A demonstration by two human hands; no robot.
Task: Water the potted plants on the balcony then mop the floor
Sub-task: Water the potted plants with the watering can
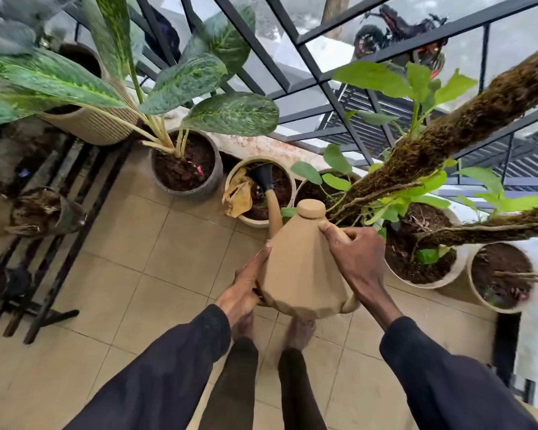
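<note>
The right hand [351, 252] grips the handle of the tan watering can [302, 274], and the left hand [246, 287] rests with straight fingers against its lower side. The can is tilted above the tiled floor [168, 274], its black spout head [263, 176] over the soil of a cream pot [255, 224].
</note>
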